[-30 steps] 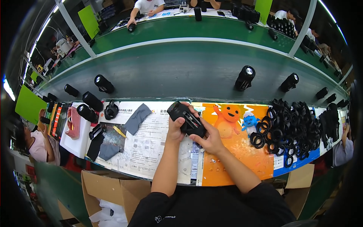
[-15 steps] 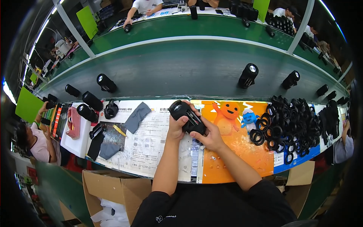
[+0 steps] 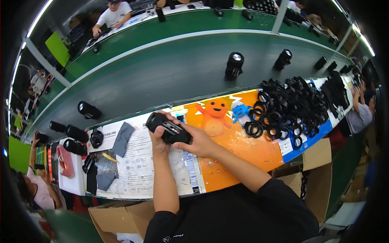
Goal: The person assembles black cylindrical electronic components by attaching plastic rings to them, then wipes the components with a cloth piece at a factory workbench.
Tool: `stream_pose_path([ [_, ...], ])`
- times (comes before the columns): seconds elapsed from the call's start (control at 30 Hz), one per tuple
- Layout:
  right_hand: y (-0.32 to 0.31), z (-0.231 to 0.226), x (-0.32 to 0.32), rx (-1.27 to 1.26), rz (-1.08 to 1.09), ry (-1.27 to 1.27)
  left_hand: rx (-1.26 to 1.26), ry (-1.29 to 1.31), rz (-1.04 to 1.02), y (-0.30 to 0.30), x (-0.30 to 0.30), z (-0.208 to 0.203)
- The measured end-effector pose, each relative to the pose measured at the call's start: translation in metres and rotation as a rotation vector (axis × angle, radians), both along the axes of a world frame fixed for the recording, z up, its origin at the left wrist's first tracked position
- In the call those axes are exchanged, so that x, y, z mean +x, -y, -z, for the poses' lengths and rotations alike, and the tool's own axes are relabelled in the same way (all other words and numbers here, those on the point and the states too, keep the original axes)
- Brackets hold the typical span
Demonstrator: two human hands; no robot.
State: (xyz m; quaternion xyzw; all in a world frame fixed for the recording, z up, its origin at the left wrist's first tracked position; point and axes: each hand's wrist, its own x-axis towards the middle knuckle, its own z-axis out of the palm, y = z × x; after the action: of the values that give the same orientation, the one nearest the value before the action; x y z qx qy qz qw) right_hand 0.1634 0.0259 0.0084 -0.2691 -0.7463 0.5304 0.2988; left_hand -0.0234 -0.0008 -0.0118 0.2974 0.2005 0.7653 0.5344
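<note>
Both my hands hold a black cylindrical portable speaker (image 3: 169, 128) above the table, tilted with its left end higher. My left hand (image 3: 159, 141) wraps its left part, the thumb lying on the near side. My right hand (image 3: 197, 141) grips the right end, its thumb along the lower edge. Light lettering shows on the side facing me. Below lies a white printed sheet (image 3: 139, 170), and to its right an orange cartoon mat (image 3: 239, 150). A heap of black rubber rings (image 3: 283, 109) rests at the right.
Beyond the table runs a dark green conveyor belt (image 3: 182, 71) with several black speakers, one upright (image 3: 234, 65). Grey cloths (image 3: 122, 139), a yellow cutter (image 3: 108, 157) and a white foam tray (image 3: 69, 180) sit left. Cardboard boxes (image 3: 318, 174) stand below the table's edge. Co-workers sit around.
My view has turned to the right and tilted, so the scene shifts left. Both hands keep hold of the speaker, which now lies somewhat flatter.
</note>
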Motion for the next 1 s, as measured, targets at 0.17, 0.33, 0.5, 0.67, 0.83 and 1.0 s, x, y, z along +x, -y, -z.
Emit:
stream_pose_path([
  [0.17, -0.032, -0.011, 0.053, 0.336, 0.193, 0.197, -0.105, -0.161, -0.058, -0.003, 0.005, -0.004],
  [0.33, -0.081, -0.062, 0.178, 0.655, 0.408, 0.608, -0.143, -0.279, -0.042, -0.007, 0.010, -0.012],
  [0.5, -0.102, -0.052, 0.221, 0.792, 0.288, 0.985, -0.132, -0.320, -0.038, -0.002, 0.006, -0.015],
  [0.67, -0.099, -0.060, 0.189, 0.522, 0.352, 0.744, -0.149, -0.280, 0.000, 0.004, 0.000, -0.010],
  [0.83, -0.087, -0.034, 0.131, 0.688, 0.326, 0.395, -0.186, -0.238, 0.142, 0.010, -0.001, -0.025],
  [1.0, -0.075, -0.019, 0.110, 0.585, 0.166, 0.483, -0.163, -0.207, 0.171, 0.012, 0.006, -0.025],
])
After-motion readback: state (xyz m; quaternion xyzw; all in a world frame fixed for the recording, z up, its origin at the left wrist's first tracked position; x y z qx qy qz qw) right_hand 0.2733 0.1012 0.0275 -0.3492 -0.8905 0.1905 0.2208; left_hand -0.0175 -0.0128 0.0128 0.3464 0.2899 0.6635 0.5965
